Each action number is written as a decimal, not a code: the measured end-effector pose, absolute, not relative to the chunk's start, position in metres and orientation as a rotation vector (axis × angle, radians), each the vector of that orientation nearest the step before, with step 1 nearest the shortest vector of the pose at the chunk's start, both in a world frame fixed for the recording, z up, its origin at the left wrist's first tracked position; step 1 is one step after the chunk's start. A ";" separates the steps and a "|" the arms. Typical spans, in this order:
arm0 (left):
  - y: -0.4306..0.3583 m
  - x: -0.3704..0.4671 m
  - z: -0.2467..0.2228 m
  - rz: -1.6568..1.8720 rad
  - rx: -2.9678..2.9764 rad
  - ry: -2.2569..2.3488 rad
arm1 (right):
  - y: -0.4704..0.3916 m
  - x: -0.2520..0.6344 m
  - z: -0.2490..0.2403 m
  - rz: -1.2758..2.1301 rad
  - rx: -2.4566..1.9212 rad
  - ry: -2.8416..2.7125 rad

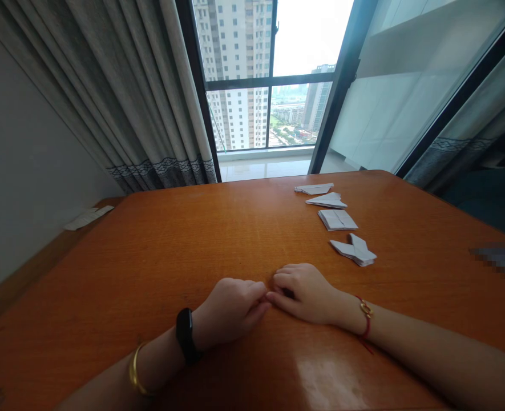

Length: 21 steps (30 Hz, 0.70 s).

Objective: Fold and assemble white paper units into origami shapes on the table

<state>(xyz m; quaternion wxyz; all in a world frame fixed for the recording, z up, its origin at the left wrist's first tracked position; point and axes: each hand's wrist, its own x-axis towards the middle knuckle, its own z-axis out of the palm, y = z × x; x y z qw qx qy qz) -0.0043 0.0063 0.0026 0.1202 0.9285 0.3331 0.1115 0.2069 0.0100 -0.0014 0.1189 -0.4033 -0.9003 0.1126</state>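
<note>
My left hand (234, 308), with a black band and a gold bangle on the wrist, rests on the orange-brown table (170, 245), its fingers curled closed. Touching or nearly touching its fingertips is my right hand (306, 292), which wears a red cord bracelet and also has its fingers curled in. Nothing shows in either hand. Beyond my right hand lies a folded white paper with pointed arms (357, 250). Farther back in a row are a square folded paper (338, 220), a pointed folded paper (327, 200) and a flat narrow folded paper (314, 188).
A whitish sheet (88, 218) lies on a ledge at the left. Grey curtains (106, 85) hang beside a window behind the table's far edge. At the right edge is a blurred, pixelated dark object (503, 262).
</note>
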 end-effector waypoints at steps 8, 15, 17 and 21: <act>0.007 -0.004 0.003 0.308 2.717 0.975 | 0.010 0.207 -0.002 0.327 -1.170 -2.631; 0.007 -0.005 0.001 0.314 2.717 0.980 | 0.010 0.208 -0.002 0.340 -1.168 -2.628; 0.007 -0.005 0.001 0.312 2.713 0.980 | 0.010 0.208 -0.001 0.350 -1.170 -2.627; 0.007 -0.005 0.002 0.304 2.709 0.981 | 0.010 0.208 -0.002 0.346 -1.176 -2.626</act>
